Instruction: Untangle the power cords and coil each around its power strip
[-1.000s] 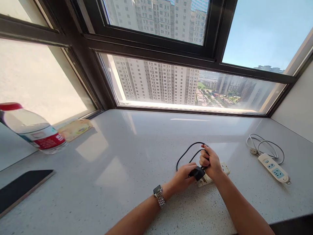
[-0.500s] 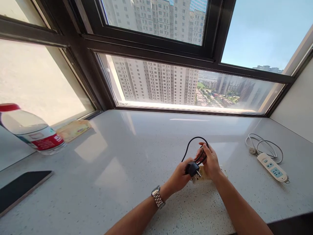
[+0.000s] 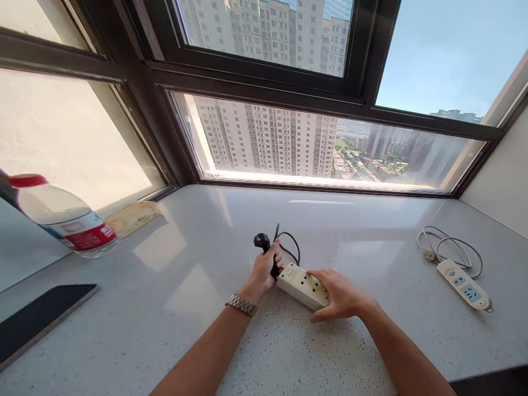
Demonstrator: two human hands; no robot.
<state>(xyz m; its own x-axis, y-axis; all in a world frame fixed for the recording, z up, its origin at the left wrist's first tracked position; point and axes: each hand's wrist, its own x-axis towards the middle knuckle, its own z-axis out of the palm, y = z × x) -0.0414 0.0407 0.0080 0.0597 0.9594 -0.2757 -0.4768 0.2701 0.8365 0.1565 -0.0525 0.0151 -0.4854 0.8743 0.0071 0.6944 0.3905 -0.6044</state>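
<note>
A cream power strip (image 3: 300, 282) lies on the speckled white sill (image 3: 231, 324) in front of me. My right hand (image 3: 339, 295) rests over its right end, fingers curled around it. My left hand (image 3: 266, 266), with a metal watch (image 3: 241, 304) at the wrist, is closed on the strip's black cable (image 3: 289, 246) near its left end. The black plug (image 3: 261, 241) sticks up just above that fist, and the cable loops behind it.
A second white power strip with blue sockets (image 3: 464, 284) and its coiled white cord (image 3: 449, 247) lies at the right. A water bottle with a red cap (image 3: 66, 217) stands at the left, a yellowish packet (image 3: 131, 216) behind it, and a dark flat slab (image 3: 39, 315) at the near left. Windows rise behind.
The plug and bunched cable moved from between both hands to the left. My left hand now holds the cable with the plug raised; my right hand has dropped onto the strip, now uncovered.
</note>
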